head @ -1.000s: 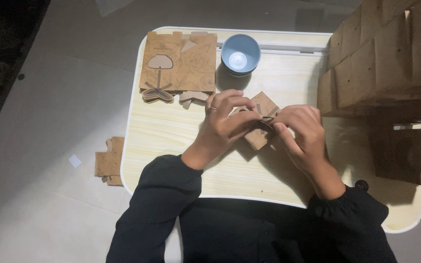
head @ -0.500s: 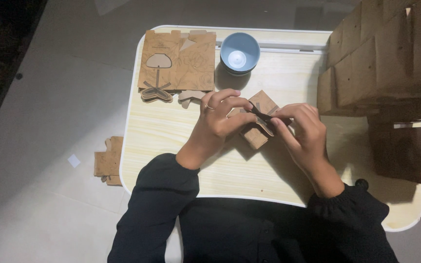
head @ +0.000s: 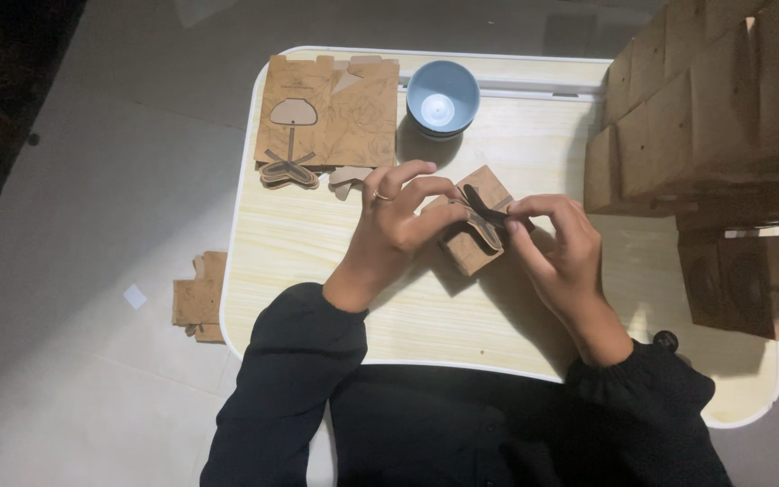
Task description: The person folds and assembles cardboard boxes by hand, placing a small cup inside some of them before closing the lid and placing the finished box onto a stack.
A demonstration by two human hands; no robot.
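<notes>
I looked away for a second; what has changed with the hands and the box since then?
Little. Both hands shifted slightly, and the dark curved tabs on top of the small box now stand more clearly between the fingertips. Both hands keep hold of it. The bowl, flat sheets and stacked boxes stayed put.

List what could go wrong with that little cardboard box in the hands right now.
1. The left hand and right hand pinch thin curved tabs on the small box; these could crease or tear.
2. The blue bowl stands close behind and could be knocked.
3. The stacked boxes crowd the right hand.
</notes>
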